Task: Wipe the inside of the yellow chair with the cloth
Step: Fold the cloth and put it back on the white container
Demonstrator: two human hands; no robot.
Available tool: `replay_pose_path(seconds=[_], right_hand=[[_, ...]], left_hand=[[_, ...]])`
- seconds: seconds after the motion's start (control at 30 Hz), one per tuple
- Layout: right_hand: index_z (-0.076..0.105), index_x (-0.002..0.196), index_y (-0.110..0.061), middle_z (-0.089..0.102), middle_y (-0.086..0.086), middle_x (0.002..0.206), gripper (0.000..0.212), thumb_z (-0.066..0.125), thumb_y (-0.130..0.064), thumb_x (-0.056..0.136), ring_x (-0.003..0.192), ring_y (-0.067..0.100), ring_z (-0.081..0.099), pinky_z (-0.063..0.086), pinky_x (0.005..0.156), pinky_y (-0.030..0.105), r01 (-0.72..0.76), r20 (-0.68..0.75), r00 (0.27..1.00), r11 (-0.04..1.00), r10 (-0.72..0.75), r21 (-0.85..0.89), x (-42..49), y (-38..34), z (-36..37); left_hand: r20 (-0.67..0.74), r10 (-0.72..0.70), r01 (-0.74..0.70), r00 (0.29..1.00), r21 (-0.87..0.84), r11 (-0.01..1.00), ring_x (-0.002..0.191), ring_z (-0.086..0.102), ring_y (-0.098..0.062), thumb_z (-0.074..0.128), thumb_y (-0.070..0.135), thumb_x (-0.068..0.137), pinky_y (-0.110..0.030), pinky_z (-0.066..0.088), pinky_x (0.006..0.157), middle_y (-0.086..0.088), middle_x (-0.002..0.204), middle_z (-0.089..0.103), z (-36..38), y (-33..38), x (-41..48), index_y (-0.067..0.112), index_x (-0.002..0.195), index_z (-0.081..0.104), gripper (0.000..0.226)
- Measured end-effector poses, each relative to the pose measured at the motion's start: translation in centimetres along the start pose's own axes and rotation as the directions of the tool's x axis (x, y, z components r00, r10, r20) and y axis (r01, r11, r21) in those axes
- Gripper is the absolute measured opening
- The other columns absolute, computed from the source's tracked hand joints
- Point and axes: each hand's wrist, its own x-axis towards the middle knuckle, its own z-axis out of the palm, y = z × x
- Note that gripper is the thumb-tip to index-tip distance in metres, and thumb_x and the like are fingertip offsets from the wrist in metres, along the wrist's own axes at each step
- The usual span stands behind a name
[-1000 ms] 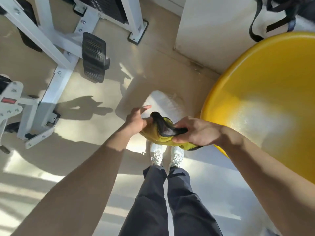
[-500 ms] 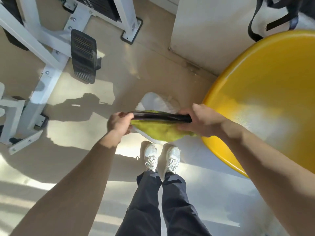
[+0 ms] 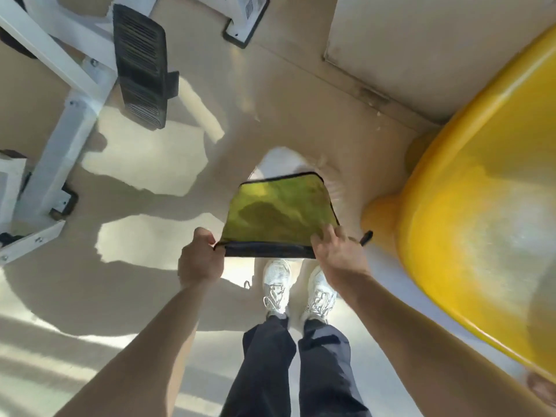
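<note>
A yellow-green cloth (image 3: 276,212) with a dark border is spread flat in the air above the floor, in front of my feet. My left hand (image 3: 200,260) pinches its near left corner. My right hand (image 3: 338,251) grips its near right corner, fingers over the fabric. The big round yellow chair (image 3: 481,212) fills the right side, its glossy hollow inside facing me, with its rim close to my right hand. The cloth is apart from the chair.
A white exercise machine frame (image 3: 60,139) with a black ribbed footplate (image 3: 140,66) stands at the left. A white cabinet or wall panel (image 3: 406,37) lies behind the chair. My white shoes (image 3: 298,287) stand on the beige sunlit floor.
The cloth, bunched between both hands a second ago, was pulled taut edge-on and is now opened out flat. My hands have moved apart and my view has dropped closer.
</note>
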Motion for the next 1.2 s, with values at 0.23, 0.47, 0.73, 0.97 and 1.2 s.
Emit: replay_pose_path(seconds=[0.23, 0.47, 0.73, 0.97, 1.2], right_hand=[[0.063, 0.118, -0.011, 0.054, 0.008, 0.102, 0.039, 0.051, 0.010, 0.087, 0.081, 0.025, 0.051, 0.056, 0.067, 0.039, -0.075, -0.083, 0.992, 0.975, 0.094, 0.209, -1.1, 1.4, 0.0], [0.058, 0.117, -0.020, 0.055, 0.002, 0.092, 0.033, 0.054, -0.006, 0.088, 0.081, 0.024, 0.059, 0.056, 0.071, 0.036, -0.249, 0.163, 0.963, 0.941, 0.215, 0.229, 2.2, 0.9, -4.0], [0.068, 0.095, -0.020, 0.069, -0.004, 0.079, 0.021, 0.059, -0.002, 0.089, 0.062, 0.004, 0.068, 0.053, 0.055, 0.017, -0.318, 0.135, 0.899, 0.409, 0.418, 0.855, 3.1, 1.6, -3.2], [0.069, 0.078, -0.025, 0.070, 0.001, 0.074, 0.020, 0.063, -0.023, 0.097, 0.073, 0.028, 0.066, 0.058, 0.077, 0.055, -0.200, 0.139, 0.799, 0.041, 0.585, 0.979, 4.0, 2.8, -3.2], [0.067, 0.102, -0.024, 0.068, -0.001, 0.085, 0.012, 0.061, -0.033, 0.100, 0.077, 0.033, 0.069, 0.061, 0.077, 0.053, -0.314, 0.214, 0.819, 0.102, 0.533, 0.944, 10.3, 3.1, 2.2]], left_hand=[[0.011, -0.075, 0.074, 0.997, -0.312, 0.947, 0.062, 0.071, -0.027, 0.057, 0.017, 0.087, -0.039, 0.057, 0.065, -0.008, 0.075, 0.067, -2.0, 0.6, -0.8, 0.019, 0.082, 0.049, 0.009], [0.219, 0.062, 0.052, 0.974, -0.479, 0.877, 0.071, 0.073, -0.032, 0.063, 0.014, 0.081, -0.044, 0.060, 0.072, -0.009, 0.072, 0.066, -5.7, 6.1, 0.0, 0.016, 0.078, 0.051, 0.012], [-0.076, 0.221, -0.227, 0.972, -0.523, 0.821, 0.066, 0.066, -0.020, 0.061, 0.018, 0.086, -0.041, 0.059, 0.072, 0.001, 0.085, 0.062, -5.3, 7.4, 0.5, 0.031, 0.088, 0.051, 0.016], [0.160, 0.070, 0.095, 0.985, -0.827, 0.555, 0.079, 0.070, -0.009, 0.064, 0.008, 0.094, -0.021, 0.058, 0.075, -0.007, 0.111, 0.067, -2.3, 11.4, 3.7, 0.011, 0.127, 0.054, 0.035], [0.198, 0.205, -0.140, 0.959, -0.301, 0.944, 0.099, 0.067, -0.024, 0.067, 0.015, 0.086, -0.035, 0.052, 0.091, -0.002, 0.105, 0.068, 7.1, 3.6, 7.9, 0.020, 0.115, 0.062, 0.030]])
